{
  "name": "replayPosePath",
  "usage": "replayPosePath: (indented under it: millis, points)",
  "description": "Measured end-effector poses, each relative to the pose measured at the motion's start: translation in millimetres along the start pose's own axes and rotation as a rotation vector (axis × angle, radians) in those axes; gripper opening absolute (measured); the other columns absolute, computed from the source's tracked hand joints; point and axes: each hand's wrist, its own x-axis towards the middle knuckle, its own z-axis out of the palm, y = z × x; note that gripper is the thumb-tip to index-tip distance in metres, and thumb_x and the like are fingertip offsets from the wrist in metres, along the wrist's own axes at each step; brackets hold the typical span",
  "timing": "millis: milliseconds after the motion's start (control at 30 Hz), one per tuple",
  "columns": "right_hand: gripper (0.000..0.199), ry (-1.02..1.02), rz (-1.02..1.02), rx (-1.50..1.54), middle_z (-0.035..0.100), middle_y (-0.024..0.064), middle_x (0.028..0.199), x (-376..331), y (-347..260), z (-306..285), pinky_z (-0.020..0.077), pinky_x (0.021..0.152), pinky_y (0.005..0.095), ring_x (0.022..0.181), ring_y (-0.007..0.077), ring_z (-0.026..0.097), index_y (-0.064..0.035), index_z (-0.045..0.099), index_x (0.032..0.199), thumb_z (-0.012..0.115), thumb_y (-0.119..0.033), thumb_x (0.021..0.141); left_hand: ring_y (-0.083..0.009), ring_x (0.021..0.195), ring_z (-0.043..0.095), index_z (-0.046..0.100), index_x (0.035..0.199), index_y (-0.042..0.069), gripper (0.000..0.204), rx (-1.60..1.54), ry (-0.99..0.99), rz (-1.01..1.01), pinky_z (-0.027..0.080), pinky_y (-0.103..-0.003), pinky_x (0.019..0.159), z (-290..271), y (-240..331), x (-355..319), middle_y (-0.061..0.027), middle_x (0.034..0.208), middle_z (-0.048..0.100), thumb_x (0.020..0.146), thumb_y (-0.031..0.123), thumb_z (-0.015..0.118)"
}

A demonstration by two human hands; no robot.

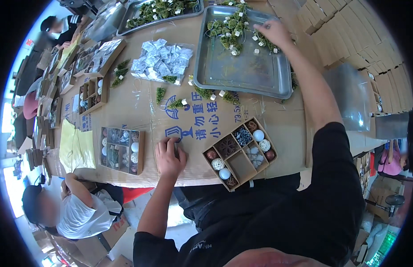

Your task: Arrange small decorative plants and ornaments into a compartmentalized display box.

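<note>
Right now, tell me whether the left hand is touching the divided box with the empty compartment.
Apart. The head view shows a strip of bare cardboard between the left hand and the divided box to its right.

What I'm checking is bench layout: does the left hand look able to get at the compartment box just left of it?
Probably yes: the left hand rests on the cardboard, seemingly holding nothing, and I see nothing standing between it and the compartment box.

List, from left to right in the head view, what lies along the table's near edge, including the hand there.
Yellow material → squarely placed divided box → left hand → angled divided box.
</note>
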Motion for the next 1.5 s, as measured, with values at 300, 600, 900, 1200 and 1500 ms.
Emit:
replayPosePath:
  millis: [300, 600, 900, 1200, 1500]
  points:
    - [0.028, 0.181, -0.095, 0.207, 0.075, 0.0123, 0.094, 10, 8, 5, 0.0538, 0.076, 0.0425, 0.085, 0.0310, 0.071, -0.0133, 0.080, 0.093, 0.073, -0.040, 0.085, -0.0380, 0.106, 0.053, 0.060, 0.114, 0.007, 0.036, -0.006, 0.018, 0.009, 0.043, -0.049, 0.094, -1, 0, -3, -0.0192, 0.113, 0.055, 0.079, 0.011, 0.062]
    - [0.020, -0.098, 0.117, 1.020, 0.055, 0.0010, 0.073, -8, -27, -112, 0.0364, 0.049, 0.0256, 0.057, 0.0088, 0.045, 0.0006, 0.066, 0.101, 0.063, -0.019, 0.097, -0.0336, 0.098, 0.061, 0.065, 0.106, 0.004, 0.022, -0.085, 0.050, -0.032, 0.050, -0.044, 0.086, -1, 5, 6, -0.0156, 0.105, 0.059, 0.084, 0.006, 0.063]
    - [0.041, -0.635, 0.357, 1.992, 0.053, 0.0077, 0.097, -69, -22, -156, 0.0297, 0.038, 0.0142, 0.054, 0.0016, 0.039, 0.0058, 0.041, 0.134, 0.057, -0.013, 0.102, -0.0252, 0.077, 0.068, 0.066, 0.101, 0.000, 0.014, -0.518, 0.019, -0.166, 0.053, -0.036, 0.070, 12, 48, 58, -0.0132, 0.083, 0.067, 0.094, 0.011, 0.062]
    - [0.039, -0.159, 0.382, 2.282, 0.055, 0.0155, 0.114, -78, -27, -101, 0.0300, 0.042, 0.0182, 0.053, 0.0045, 0.039, 0.0001, 0.046, 0.125, 0.067, -0.014, 0.095, -0.0341, 0.076, 0.061, 0.061, 0.084, 0.006, 0.004, -0.125, 0.109, 0.036, 0.049, -0.044, 0.072, 26, 23, 42, -0.0117, 0.079, 0.063, 0.081, 0.005, 0.060]
    - [0.061, 0.127, 0.133, 0.449, 0.073, 0.0077, 0.106, 27, 0, 51, 0.0531, 0.089, 0.0361, 0.098, 0.0235, 0.069, -0.0080, 0.066, 0.126, 0.083, -0.040, 0.077, -0.0336, 0.078, 0.061, 0.059, 0.083, 0.006, 0.004, -0.160, 0.081, 0.046, 0.049, -0.044, 0.074, 28, 28, 45, -0.0115, 0.079, 0.062, 0.079, 0.004, 0.059]
